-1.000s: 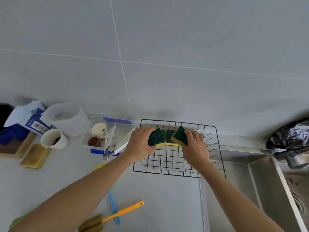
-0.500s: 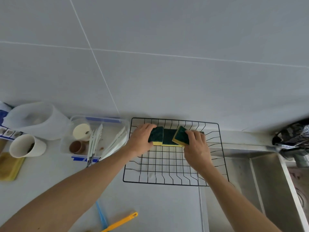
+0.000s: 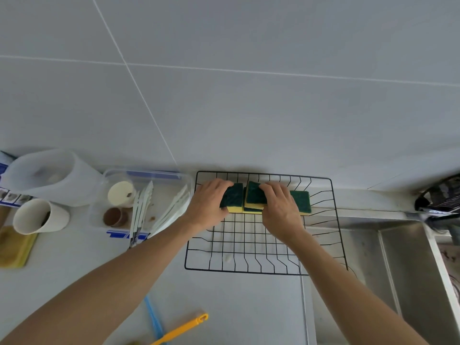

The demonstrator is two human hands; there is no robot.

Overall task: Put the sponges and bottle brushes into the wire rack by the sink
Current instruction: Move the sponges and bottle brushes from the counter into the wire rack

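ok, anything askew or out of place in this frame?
Yes. One sponge under the right hand sits tilted across its neighbours in the wire rack. The orange-handled brush and blue brush lie on the counter, not yet racked.

orange brush handle [image 3: 183, 328] head cut off by bottom edge, blue handle [image 3: 153, 317] partly behind forearm

Head-worn view, steeply down, close over counter [image 3: 249, 307]

Both hands [image 3: 249, 207] on green-yellow sponges [image 3: 254, 199] inside wire rack [image 3: 334, 220]
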